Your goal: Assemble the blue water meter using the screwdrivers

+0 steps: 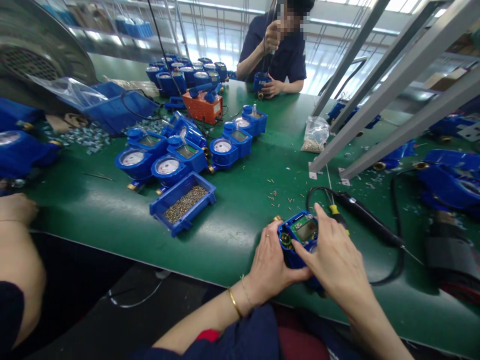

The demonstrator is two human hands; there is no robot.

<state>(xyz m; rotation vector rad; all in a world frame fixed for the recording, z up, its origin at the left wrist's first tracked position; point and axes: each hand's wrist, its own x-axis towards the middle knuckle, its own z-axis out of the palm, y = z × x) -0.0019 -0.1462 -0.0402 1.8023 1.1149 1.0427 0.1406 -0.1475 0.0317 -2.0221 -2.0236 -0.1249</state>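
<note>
While both hands close around the blue meter (302, 235), the left hand (270, 265) grips its side. The right hand (333, 257) covers its front, and a black electric screwdriver (365, 215) lies at 2 o'clock on the green worktop (243, 200).

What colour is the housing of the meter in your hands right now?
Blue. The meter held between the left hand and right hand shows best in the head view.

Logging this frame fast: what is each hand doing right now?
Left hand: closed around the blue meter, holding it.
Right hand: gripping the same meter from the other side.
</note>
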